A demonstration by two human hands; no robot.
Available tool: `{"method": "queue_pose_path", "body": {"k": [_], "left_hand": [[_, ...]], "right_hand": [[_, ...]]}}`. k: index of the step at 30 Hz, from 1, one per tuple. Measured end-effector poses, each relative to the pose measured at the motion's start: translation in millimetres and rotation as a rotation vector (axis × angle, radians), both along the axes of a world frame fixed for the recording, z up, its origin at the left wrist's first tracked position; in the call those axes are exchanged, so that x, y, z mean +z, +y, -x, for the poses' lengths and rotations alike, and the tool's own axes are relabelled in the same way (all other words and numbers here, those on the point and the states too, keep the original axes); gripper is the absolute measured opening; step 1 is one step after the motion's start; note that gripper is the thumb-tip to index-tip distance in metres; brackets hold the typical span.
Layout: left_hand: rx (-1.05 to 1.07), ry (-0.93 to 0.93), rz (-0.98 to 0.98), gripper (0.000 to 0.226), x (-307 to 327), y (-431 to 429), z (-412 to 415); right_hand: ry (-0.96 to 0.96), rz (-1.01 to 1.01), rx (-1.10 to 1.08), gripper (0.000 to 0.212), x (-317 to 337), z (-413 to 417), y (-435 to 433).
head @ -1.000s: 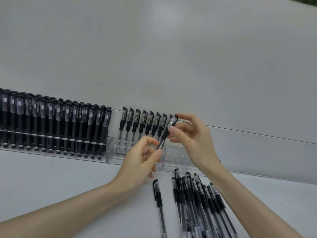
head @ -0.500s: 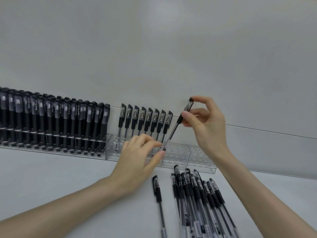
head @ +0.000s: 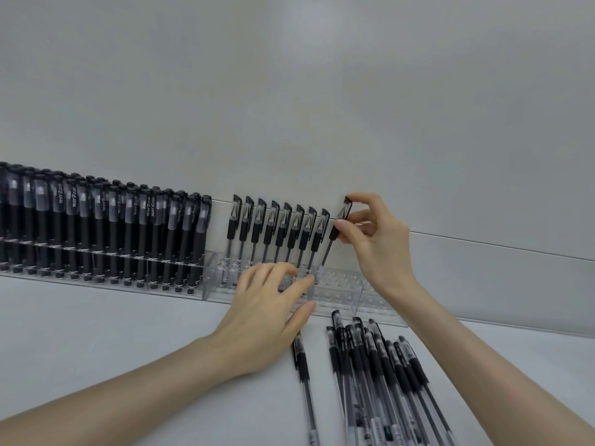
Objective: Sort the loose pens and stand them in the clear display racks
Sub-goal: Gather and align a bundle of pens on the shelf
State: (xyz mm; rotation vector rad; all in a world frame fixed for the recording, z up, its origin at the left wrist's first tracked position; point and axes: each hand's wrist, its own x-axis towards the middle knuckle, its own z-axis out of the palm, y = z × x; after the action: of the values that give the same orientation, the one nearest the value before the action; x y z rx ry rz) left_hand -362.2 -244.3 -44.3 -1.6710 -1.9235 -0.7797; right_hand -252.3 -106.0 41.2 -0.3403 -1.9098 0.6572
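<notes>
My right hand (head: 373, 239) pinches a black-capped clear pen (head: 335, 235) near its cap, with the tip down in the clear display rack (head: 347, 288), just right of several pens (head: 277, 233) that stand there. My left hand (head: 267, 313) rests with fingers spread on the front of that rack and holds nothing. A pile of loose pens (head: 380, 375) lies on the table below the rack, under my right forearm. One single pen (head: 302, 375) lies apart, left of the pile.
A longer clear rack (head: 106, 262) to the left is packed with several thick black pens. Both racks stand against a grey wall at the back of a pale table (head: 96, 333).
My right hand carried the pen up and right, then lowered its tip into the rack beside the standing row. My left hand let go of the pen's tip and settled flat on the rack front.
</notes>
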Motion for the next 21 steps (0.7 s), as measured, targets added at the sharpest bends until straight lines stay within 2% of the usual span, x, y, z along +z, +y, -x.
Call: {"method": "queue_pose_path", "body": {"k": [11, 21], "left_hand": [[0.03, 0.028, 0.028, 0.044, 1.4, -0.3, -1.1], [0.091, 0.052, 0.091, 0.044, 10.2, -5.4, -7.9]], "right_hand": [[-0.168, -0.061, 0.062, 0.029, -6.7, 0.0, 6.5], [-0.181, -0.116, -0.032, 0.038, -17.5, -4.9, 1.2]]}}
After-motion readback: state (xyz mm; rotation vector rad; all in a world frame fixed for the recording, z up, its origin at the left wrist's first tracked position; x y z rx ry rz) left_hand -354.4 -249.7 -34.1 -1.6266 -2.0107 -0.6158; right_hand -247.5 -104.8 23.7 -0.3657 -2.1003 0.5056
